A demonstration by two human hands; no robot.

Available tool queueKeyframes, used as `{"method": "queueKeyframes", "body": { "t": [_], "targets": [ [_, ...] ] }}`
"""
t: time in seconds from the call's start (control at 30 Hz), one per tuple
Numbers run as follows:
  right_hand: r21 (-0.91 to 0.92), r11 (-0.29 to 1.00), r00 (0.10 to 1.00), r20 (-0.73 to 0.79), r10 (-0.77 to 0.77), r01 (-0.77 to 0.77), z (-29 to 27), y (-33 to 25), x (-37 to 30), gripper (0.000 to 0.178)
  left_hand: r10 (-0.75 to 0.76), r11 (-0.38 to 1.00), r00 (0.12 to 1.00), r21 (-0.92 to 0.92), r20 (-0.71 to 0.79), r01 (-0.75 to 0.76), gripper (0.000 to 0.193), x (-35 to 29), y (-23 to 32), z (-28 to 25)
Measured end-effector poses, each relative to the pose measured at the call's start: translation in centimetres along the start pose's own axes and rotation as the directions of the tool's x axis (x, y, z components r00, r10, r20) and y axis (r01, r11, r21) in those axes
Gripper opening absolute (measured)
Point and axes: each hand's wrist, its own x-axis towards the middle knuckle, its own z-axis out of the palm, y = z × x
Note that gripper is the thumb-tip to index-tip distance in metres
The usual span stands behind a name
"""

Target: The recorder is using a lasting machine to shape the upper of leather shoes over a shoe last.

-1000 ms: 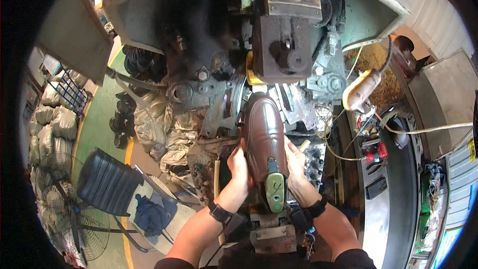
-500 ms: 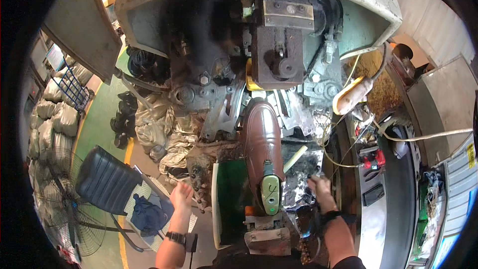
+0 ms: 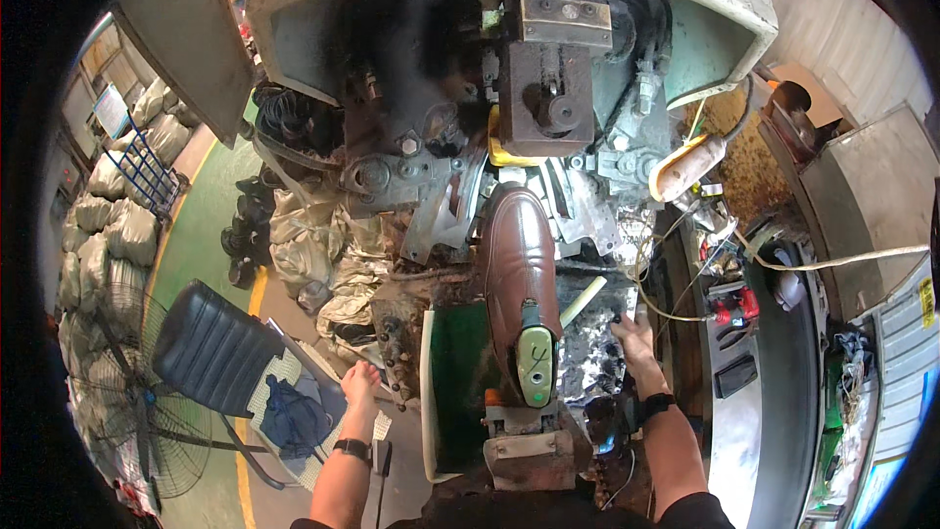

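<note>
A brown leather shoe (image 3: 519, 274) sits in the middle of the machine, toe pointing away and sole end toward me. A pale green last (image 3: 535, 368) fills its opening and rests on a metal support (image 3: 529, 451). The toe lies just below the machine's dark head block (image 3: 548, 98), between spread metal wiper plates (image 3: 578, 206). My left hand (image 3: 361, 384) is curled beside the machine's left side, near several dark knobs; what its fingers hold is hidden. At the right, my right hand (image 3: 636, 341) has its fingers closed at a small black knob (image 3: 617, 318).
A pale stick (image 3: 584, 301) lies right of the shoe. At the left are a black chair (image 3: 211, 348) with dark cloth, a floor fan (image 3: 137, 397) and shiny sacks (image 3: 333, 274). A lamp-like fixture (image 3: 685, 168) hangs at the right, above a red tool (image 3: 734, 306) on a bench.
The whole view has shifted slightly. My right hand is a little farther from me against the machine. Shoe and last stay in place, and my left hand remains curled at the left side.
</note>
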Motion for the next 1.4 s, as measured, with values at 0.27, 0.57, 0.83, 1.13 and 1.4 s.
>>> {"method": "queueKeyframes", "body": {
  "t": [0.27,0.57,0.83,1.13,1.4],
  "targets": [
    [0.138,0.990,0.926,-0.373,0.066,-0.015,-8.6,1.3,-5.4,0.069,-0.368,0.729,0.895,0.520,-0.253,0.446,0.091,6.9,-12.0,1.7],
    [0.022,0.995,0.979,-0.178,0.100,-0.098,-9.8,-0.1,-13.4,0.065,-0.503,0.708,0.837,0.453,-0.215,0.542,0.111,5.5,-13.2,3.1],
    [-0.059,0.987,0.985,0.089,-0.146,0.152,1.1,-9.6,-14.0,0.057,0.620,0.733,0.746,0.160,0.245,-0.661,0.048,-10.6,6.8,10.8],
    [-0.801,0.266,0.817,0.414,-0.401,0.536,5.5,-7.1,-13.8,0.035,0.512,0.543,0.482,0.166,0.711,-0.823,0.118,-30.0,10.6,21.8],
    [-0.828,0.244,0.805,0.351,-0.479,0.506,5.5,-6.1,-14.2,0.039,0.667,0.426,0.420,0.147,0.616,-0.893,0.110,-29.8,7.3,23.3]
  ]
}}
